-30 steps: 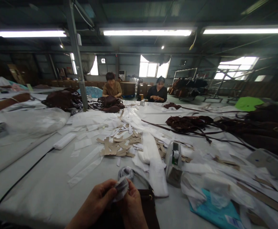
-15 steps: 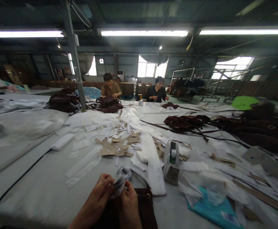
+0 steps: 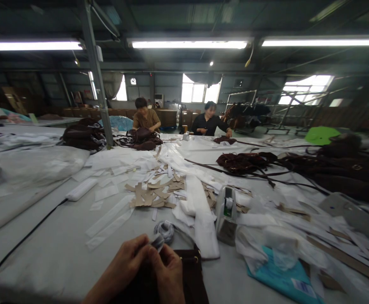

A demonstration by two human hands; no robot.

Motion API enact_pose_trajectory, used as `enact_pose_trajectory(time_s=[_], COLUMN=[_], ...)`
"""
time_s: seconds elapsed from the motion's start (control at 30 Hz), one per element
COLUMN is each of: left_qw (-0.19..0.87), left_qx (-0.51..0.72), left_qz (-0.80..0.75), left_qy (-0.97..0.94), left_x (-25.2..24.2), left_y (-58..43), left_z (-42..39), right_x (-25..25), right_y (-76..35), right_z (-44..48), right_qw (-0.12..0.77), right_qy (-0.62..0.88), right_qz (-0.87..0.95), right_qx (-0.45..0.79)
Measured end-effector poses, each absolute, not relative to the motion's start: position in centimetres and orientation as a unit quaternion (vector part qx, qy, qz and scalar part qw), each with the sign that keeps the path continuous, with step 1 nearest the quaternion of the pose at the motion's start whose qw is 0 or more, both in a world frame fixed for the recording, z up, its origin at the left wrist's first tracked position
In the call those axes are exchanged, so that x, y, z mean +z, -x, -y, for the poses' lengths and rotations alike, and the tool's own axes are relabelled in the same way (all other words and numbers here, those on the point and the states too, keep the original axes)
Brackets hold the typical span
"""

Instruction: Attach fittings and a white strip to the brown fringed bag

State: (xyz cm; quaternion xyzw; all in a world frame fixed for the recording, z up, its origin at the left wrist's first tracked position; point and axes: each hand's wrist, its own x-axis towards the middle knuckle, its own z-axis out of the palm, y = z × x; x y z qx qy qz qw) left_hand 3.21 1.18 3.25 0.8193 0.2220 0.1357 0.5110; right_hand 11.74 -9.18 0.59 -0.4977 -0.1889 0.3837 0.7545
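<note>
Under the long bright lights, a big white table (image 3: 45, 249) takes up most of the space. On its right side lies a large heap of dark brown bags (image 3: 345, 169). At the far edge are two people, one in a brown shirt (image 3: 146, 120) and one in a dark shirt (image 3: 205, 124), who has one arm out. Close by, a dark brown bag (image 3: 192, 274) lies under the two hands. To its right is a blue pack (image 3: 276, 276), and a grey box (image 3: 227, 236) stands between them, farther back. The left hand (image 3: 130, 257) and the right hand (image 3: 168, 270) meet above the bag. A messy pile of brown strips (image 3: 153, 196) lies past them. Just behind the fingertips is a pale ring (image 3: 169, 237). The smallest thing is a pale scrap (image 3: 158, 242), up between the two hands. Both hands pinch it with thumb and finger; the other fingers are curled in. I cannot tell if the scrap touches the ring.
</note>
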Motion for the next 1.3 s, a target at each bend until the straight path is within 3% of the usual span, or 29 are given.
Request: enact_pose_trajectory(time_s=[0.17, 0.63, 0.97, 1.3], left_qw=[0.532, 0.569, 0.517, 0.479], left_qx=[0.116, 0.097, 0.15, 0.239], left_qz=[-0.225, -0.13, -0.127, -0.119], left_qy=[-0.808, -0.806, -0.833, -0.836], left_x=[3.9, 3.2, 2.5, 1.8], left_y=[-3.7, -2.3, -2.3, -1.5], left_z=[-0.7, -1.5, -1.1, 0.1], right_x=[0.4, 1.1, 1.1, 1.7], right_y=[-11.5, -10.9, -11.3, -10.9], right_z=[9.3, 8.9, 8.7, 8.8], right_qw=[0.78, 0.812, 0.821, 0.819], right_qy=[0.486, 0.393, 0.366, 0.361], right_qz=[0.091, 0.025, -0.046, 0.008], right_qx=[0.383, 0.43, 0.436, 0.446])
